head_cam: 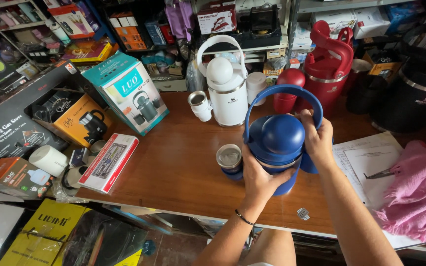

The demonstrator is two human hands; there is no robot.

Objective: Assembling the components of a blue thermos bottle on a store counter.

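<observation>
At frame centre we see the blue flask [277,140] standing on the wooden table [173,167]; our left hand [258,180] wraps its body in a closed grip. Our right hand [316,140] clasps its side by the blue handle [282,93]; a small blue cup [229,160] stands just left.

I count three big handled flasks: one blue [277,143], one white [227,83], one red [329,64]; plus two steel-lined cups [229,158] [199,102].

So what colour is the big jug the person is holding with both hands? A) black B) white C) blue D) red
C: both the left hand and the right hand grip the blue jug, while the white jug and red jug stand untouched behind it.
</observation>
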